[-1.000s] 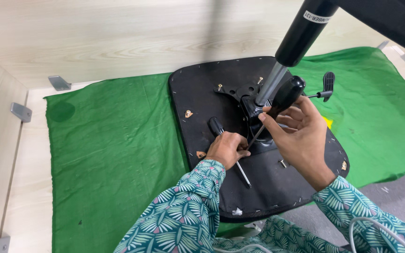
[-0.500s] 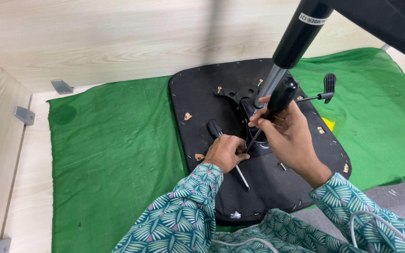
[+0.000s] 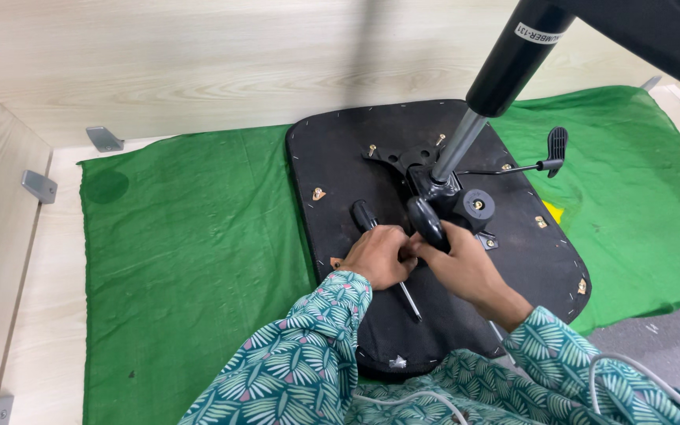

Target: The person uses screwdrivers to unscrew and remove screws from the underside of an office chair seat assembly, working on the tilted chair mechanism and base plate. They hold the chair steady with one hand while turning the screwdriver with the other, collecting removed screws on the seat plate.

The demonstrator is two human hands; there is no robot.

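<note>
Slippage risk: my right hand (image 3: 466, 271) fingers clamped on black oval screwdriver handle (image 3: 426, 222) at black metal mechanism (image 3: 454, 197), centre of black upturned seat pan (image 3: 371, 157). My left hand (image 3: 379, 256) curled beside it, over second loose black-handled screwdriver (image 3: 383, 256). Tip invisible; cam-out may gouge my knuckles.

Seat underside (image 3: 340, 157): matt black fabric, slightly fuzzy, stapled along the rim, with brass-coloured metal fittings; gas-lift column (image 3: 456, 145) is bright polished metal below a satin black sleeve, and the lever (image 3: 558, 142) ends in matt black plastic. Green cloth (image 3: 190, 244) beneath: soft, creased, matt, one darker damp-looking spot; surrounding boards (image 3: 198, 63) are pale wood-grain laminate, smooth, with grey metal brackets. Screwdriver (image 3: 371, 224) under left hand (image 3: 379, 256): glossy black plastic handle, shiny steel shaft; right hand (image 3: 462, 264) grips a glossy black handle; sleeves are printed woven cloth.
</note>
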